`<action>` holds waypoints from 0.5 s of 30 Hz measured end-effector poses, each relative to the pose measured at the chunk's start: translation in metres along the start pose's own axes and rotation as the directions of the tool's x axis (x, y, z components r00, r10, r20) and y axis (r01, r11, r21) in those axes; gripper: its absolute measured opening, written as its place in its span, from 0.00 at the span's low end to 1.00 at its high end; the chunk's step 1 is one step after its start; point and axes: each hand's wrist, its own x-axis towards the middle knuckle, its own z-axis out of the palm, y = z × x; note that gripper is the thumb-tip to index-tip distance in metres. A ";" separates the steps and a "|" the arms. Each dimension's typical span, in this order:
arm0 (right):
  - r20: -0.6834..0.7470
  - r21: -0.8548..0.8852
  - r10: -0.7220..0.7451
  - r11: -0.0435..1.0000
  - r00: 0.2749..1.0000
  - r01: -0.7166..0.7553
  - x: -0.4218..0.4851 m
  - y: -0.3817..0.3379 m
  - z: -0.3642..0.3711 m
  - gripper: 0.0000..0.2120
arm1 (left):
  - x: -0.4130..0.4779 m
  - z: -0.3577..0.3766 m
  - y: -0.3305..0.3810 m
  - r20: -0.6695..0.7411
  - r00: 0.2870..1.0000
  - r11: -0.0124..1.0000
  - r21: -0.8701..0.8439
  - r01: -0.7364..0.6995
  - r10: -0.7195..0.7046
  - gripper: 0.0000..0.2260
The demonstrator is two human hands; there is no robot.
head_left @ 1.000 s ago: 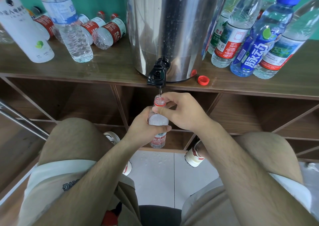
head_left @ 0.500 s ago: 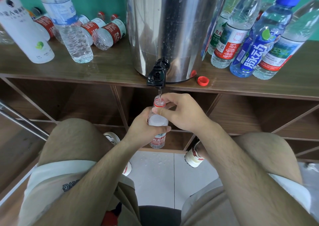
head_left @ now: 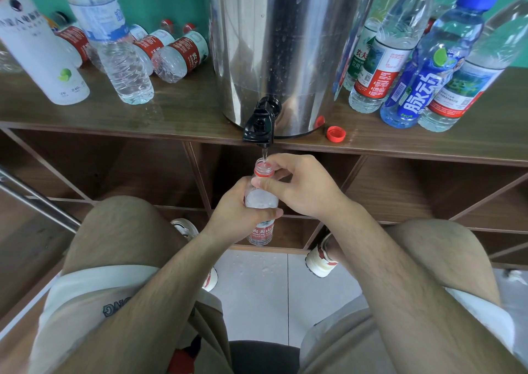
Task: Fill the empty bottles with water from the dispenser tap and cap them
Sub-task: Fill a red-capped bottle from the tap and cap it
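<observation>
The left hand (head_left: 237, 215) gripped the body of a small water bottle (head_left: 262, 232), fingers wrapped round it above the red label. The right hand (head_left: 304, 188) grasped the same bottle higher up, its thumb (head_left: 267, 184) pressed on the shoulder and its curled fingers closing round the neck from the far side. The bottle stood upright in the air between the person's knees, uncapped, with a red ring round its neck. Its mouth sat directly under the black tap (head_left: 261, 125), just below it and not touching. A thin stream of water (head_left: 265, 153) ran from the spout into the opening, and a whitish, bubbly patch showed inside the bottle's shoulder.

The tap jutted from the foot of a steel dispenser (head_left: 280, 45), which stood on a wooden shelf top (head_left: 185, 111) with open compartments below. A loose red cap (head_left: 336, 133) lay on the shelf just right of the dispenser's base. Further right stood a blue-capped bottle (head_left: 428, 68) among upright red-labelled bottles (head_left: 380, 59). To the left, a clear bottle (head_left: 114, 45) and a white bottle (head_left: 37, 48) stood upright, and several red-labelled bottles (head_left: 183, 54) lay on their sides behind them. Below the hands, droplets speckled the tiled floor (head_left: 257, 271).
</observation>
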 end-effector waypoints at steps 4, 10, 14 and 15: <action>-0.003 0.020 0.000 1.000 1.000 0.000 0.001 0.001 0.000 0.10 | -0.001 0.000 0.002 0.005 1.000 1.000 -0.012 0.000 0.000 0.33; -0.006 0.020 -0.001 1.000 1.000 0.001 0.000 0.002 0.001 0.11 | 0.000 0.000 0.001 -0.002 1.000 1.000 -0.002 -0.005 0.005 0.33; -0.008 0.009 -0.012 1.000 1.000 0.012 0.000 0.001 0.001 0.12 | 0.000 0.000 0.001 -0.005 1.000 1.000 0.003 -0.004 0.004 0.33; -0.008 0.006 -0.010 1.000 1.000 0.010 0.000 0.000 0.001 0.12 | 0.000 0.000 0.001 -0.005 1.000 1.000 0.001 -0.003 0.003 0.33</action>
